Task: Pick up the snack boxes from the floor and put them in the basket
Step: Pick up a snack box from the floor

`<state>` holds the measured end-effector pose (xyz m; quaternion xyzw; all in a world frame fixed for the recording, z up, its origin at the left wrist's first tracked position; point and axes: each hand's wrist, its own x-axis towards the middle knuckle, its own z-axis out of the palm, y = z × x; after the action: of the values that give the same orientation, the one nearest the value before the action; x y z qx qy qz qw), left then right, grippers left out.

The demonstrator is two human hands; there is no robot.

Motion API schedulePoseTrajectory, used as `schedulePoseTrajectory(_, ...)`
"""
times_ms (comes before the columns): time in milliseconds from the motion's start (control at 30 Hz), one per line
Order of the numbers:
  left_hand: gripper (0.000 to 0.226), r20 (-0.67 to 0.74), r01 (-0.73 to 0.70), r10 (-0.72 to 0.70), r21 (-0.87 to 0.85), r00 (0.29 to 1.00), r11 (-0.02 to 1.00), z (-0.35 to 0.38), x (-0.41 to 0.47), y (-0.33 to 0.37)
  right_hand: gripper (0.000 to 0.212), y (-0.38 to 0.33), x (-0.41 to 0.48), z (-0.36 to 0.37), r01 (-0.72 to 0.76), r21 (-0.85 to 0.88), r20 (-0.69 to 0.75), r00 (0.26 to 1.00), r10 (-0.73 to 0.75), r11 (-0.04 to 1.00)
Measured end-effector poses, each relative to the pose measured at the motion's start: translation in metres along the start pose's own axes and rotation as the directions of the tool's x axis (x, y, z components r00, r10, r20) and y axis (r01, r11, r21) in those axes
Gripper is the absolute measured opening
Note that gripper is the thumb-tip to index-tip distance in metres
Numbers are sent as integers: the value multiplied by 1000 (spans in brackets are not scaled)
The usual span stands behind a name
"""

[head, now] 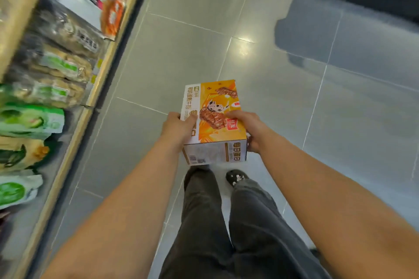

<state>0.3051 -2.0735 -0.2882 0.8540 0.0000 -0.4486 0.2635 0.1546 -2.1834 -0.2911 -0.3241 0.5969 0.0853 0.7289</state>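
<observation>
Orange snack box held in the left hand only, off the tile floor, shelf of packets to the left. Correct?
Not quite. The head view shows both hands on the snack box: the left hand grips its left side and the right hand grips its right side. The rest stands: the box is off the tile floor, with the shelf of packets to the left.
</observation>
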Motion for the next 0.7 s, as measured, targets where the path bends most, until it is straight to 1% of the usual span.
schedulePoseTrajectory(67, 46, -96, -8, 9, 14, 995, 1000, -19, -39, -9, 74, -8, -31, 8, -3, -133, 56, 998, 11, 991)
schedulePoseTrajectory(100, 46, -113, 11, -11, -6, 993, 1000, -25, -57, -16, 71, -10, -47, 13, 3, -211, 83, 996, 15, 978)
schedulePoseTrajectory(200, 41, -149, 50, -82, -205, 985, 977, -38, -108, -55, 59, -8, -95, 29, 79, -391, 141, 990, -25, 917)
schedulePoseTrajectory(233, 39, -165, 65, -118, -296, 979, 953, -43, -127, -70, 61, -6, -109, 37, 117, -462, 176, 984, -38, 879)
schedulePoseTrajectory(267, 34, -172, 83, -158, -377, 972, 923, -45, -141, -80, 69, -4, -117, 44, 153, -517, 208, 977, -50, 842)
schedulePoseTrajectory(300, 31, -181, 98, -202, -463, 963, 881, -48, -153, -90, 79, -3, -127, 54, 183, -566, 240, 969, -51, 804)
schedulePoseTrajectory(333, 28, -189, 101, -248, -566, 950, 818, -54, -167, -107, 85, 1, -138, 69, 221, -612, 283, 958, -50, 760)
schedulePoseTrajectory(367, 28, -181, 97, -288, -669, 940, 737, -61, -183, -122, 86, 8, -150, 86, 257, -650, 323, 945, -45, 715)
schedulePoseTrajectory(433, 36, -157, 93, -352, -795, 923, 599, -70, -208, -153, 78, 20, -178, 117, 323, -701, 390, 920, -37, 636)
schedulePoseTrajectory(500, 57, -137, 70, -380, -872, 915, 484, -77, -228, -194, 74, 42, -200, 150, 395, -750, 447, 894, -34, 531)
schedulePoseTrajectory(533, 63, -140, 38, -377, -904, 916, 426, -80, -234, -212, 73, 53, -211, 164, 427, -758, 477, 879, -27, 493)
schedulePoseTrajectory(633, 64, -169, -68, -433, -969, 885, 239, -100, -273, -261, 68, 109, -246, 216, 521, -753, 574, 819, 13, 403)
schedulePoseTrajectory(667, 64, -168, -90, -456, -978, 874, 189, -106, -288, -281, 68, 136, -257, 232, 547, -744, 600, 799, 26, 384)
schedulePoseTrajectory(700, 63, -181, -117, -486, -980, 855, 159, -113, -307, -304, 71, 169, -270, 248, 580, -733, 630, 776, 33, 354)
